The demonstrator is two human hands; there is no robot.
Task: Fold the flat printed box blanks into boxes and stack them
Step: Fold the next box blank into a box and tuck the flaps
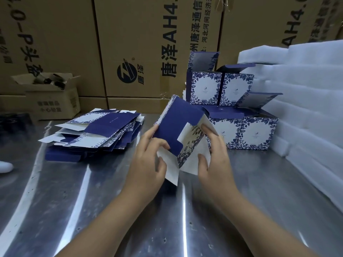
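Observation:
A half-folded blue and white printed box blank (179,125) is held tilted above the metal table (92,191), at centre. My left hand (148,162) grips its left side, thumb curled over the dark blue bottom flap. Fingers of my right hand (213,156) curl round the right side of the blank, on the white floral panel. A loose pile of flat blanks (100,132) lies to the left. Several folded boxes (232,108) are stacked in two tiers at the right, some with lids standing open.
White foam sheets (304,101) are piled along the right edge. Large brown cartons (141,43) wall off the back. A small open carton (53,97) sits at the back left. A white object (5,166) shows at the left edge.

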